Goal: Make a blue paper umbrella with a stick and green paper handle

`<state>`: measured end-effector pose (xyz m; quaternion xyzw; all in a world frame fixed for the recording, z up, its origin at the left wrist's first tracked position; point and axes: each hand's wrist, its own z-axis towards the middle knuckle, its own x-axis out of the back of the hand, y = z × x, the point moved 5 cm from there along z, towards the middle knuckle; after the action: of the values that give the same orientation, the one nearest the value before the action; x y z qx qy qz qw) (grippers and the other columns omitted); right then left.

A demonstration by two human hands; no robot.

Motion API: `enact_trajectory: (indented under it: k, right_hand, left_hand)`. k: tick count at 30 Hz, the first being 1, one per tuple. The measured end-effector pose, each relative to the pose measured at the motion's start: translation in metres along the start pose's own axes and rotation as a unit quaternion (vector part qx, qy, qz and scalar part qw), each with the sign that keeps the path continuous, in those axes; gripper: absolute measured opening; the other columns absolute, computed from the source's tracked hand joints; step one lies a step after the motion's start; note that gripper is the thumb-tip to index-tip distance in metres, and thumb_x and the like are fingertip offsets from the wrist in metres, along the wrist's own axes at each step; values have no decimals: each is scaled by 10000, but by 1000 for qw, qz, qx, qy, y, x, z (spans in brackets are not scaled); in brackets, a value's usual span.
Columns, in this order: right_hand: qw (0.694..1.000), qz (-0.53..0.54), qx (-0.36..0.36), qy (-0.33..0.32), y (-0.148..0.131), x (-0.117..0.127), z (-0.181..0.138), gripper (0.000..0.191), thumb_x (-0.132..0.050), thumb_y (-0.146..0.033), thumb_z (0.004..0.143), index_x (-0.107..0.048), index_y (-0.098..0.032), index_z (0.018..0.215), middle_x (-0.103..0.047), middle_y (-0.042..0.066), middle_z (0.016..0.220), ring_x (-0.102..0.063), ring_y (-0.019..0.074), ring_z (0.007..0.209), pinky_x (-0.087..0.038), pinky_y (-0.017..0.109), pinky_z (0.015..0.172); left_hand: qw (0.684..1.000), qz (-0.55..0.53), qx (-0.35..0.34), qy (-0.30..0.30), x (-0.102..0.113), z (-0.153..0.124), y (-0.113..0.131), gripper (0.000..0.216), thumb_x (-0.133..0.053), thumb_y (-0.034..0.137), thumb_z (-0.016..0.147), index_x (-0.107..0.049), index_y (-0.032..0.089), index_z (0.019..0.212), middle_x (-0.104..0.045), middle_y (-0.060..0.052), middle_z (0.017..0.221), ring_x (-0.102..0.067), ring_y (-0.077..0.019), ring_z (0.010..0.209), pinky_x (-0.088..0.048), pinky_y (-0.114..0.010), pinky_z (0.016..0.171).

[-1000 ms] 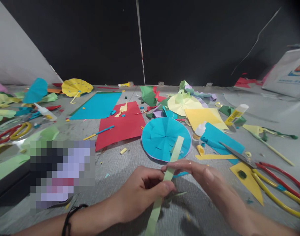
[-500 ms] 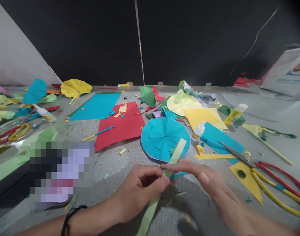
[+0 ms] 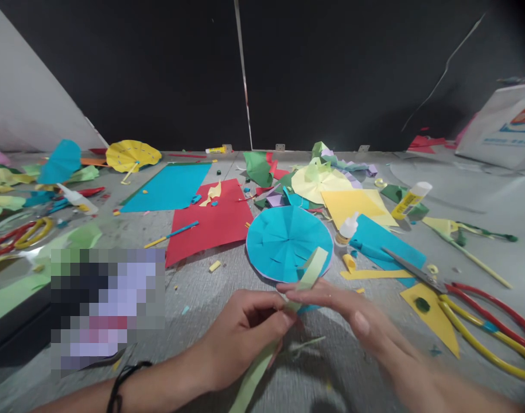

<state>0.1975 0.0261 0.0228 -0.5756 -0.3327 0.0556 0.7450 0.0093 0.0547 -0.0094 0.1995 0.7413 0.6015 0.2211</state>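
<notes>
My left hand (image 3: 245,330) pinches a narrow pale green paper strip (image 3: 254,378) between thumb and fingers. The strip's upper end sticks up past the fingertips and its lower end runs down toward me. My right hand (image 3: 368,321) lies across the strip just above that pinch, fingers stretched out and thumb apart. Beyond both hands a pleated blue paper disc (image 3: 283,238) rests flat on the grey surface, partly covered by the strip's end. A small blue sliver of paper (image 3: 309,308) shows beneath my right fingers.
To the right are scissors (image 3: 443,289) with red and yellow handles, a glue bottle (image 3: 347,230), a glue stick (image 3: 412,201) and yellow paper (image 3: 359,207). Red paper (image 3: 214,223) and blue paper (image 3: 167,186) lie left. A dark panel (image 3: 159,69) stands behind.
My right fingers have slid slightly left over the strip. The strip's upper end has shifted a little and bends more; my left hand keeps its pinch.
</notes>
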Motion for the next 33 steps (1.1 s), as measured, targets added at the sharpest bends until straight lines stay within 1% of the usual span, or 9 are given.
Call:
enact_trajectory:
  k: [4, 9, 12, 15, 21, 24, 28, 31, 33]
  right_hand:
    - [996, 51, -5, -71, 5, -7, -7, 520, -386, -572, 1079, -473, -383, 1556, -398, 39, 1683, -290, 335, 1575, -298, 608, 1236]
    - [992, 40, 18, -119, -6, -16, -4, 616, -505, -572, 1042, -379, -366, 1608, -330, 38, 1710, -301, 324, 1570, -307, 558, 1239]
    - [990, 7, 40, -133, -18, -19, 4, 701, -497, -605, 1030, -331, -292, 1635, -230, 70, 1738, -235, 322, 1590, -255, 532, 1260]
    - [987, -21, 57, -148, -25, -23, 8, 780, -479, -629, 1021, -264, -231, 1657, -173, 101, 1745, -195, 317, 1600, -237, 514, 1269]
    - [983, -73, 67, -156, -26, -23, 9, 789, -476, -516, 1042, -118, -211, 1676, -124, 76, 1745, -186, 282, 1602, -259, 452, 1273]
    - [983, -92, 72, -141, -25, -20, 7, 806, -451, -554, 1046, -87, -205, 1676, -110, 77, 1743, -198, 294, 1598, -263, 462, 1271]
    - [986, -97, 76, -111, -22, -15, 5, 904, -405, -701, 1016, -69, -178, 1674, -110, 118, 1738, -223, 325, 1589, -249, 509, 1267]
    - [986, -93, 82, -111, -22, -14, 6, 872, -422, -690, 1018, -126, -198, 1674, -147, 116, 1734, -219, 326, 1587, -265, 522, 1256]
    - [983, -81, 96, -131, -24, -15, 6, 813, -454, -648, 1024, -187, -231, 1669, -185, 99, 1730, -209, 323, 1587, -288, 527, 1243]
  left_hand:
    - [999, -28, -7, -37, -7, 0, 0, 389, -666, 532, 925, -691, 150, 855, -510, 46, 568, -440, -84, 469, -352, -193, 461]
    - [997, -29, -8, -64, -13, -2, 4, 248, -681, 247, 826, -533, 173, 641, -504, 46, 567, -431, -79, 509, -351, -193, 506]
    - [996, -17, 25, -89, -16, -3, 1, 95, -629, 168, 784, -602, 166, 692, -522, 45, 572, -456, -87, 501, -350, -199, 502]
    - [994, 7, 44, -98, -18, -4, -4, 80, -618, 198, 823, -659, 160, 765, -523, 46, 592, -467, -95, 512, -369, -205, 515]
    - [993, 51, 7, -102, -17, -4, 0, 210, -622, 309, 905, -722, 138, 837, -552, 19, 668, -489, -109, 591, -409, -209, 565]
    - [991, 69, 6, -112, -17, -5, 1, 293, -622, 379, 934, -753, 129, 851, -559, 10, 654, -498, -116, 596, -411, -212, 564]
    - [990, 108, 16, -90, -14, -7, 1, 385, -651, 438, 918, -694, 130, 691, -516, 23, 574, -471, -106, 550, -357, -205, 522]
    - [992, 101, 6, -70, -13, -6, 2, 323, -670, 416, 905, -718, 135, 753, -535, 21, 614, -470, -108, 584, -366, -198, 540]
    - [993, 83, 11, -82, -15, -5, 4, 294, -641, 392, 926, -742, 145, 804, -560, 18, 627, -473, -107, 572, -384, -197, 531]
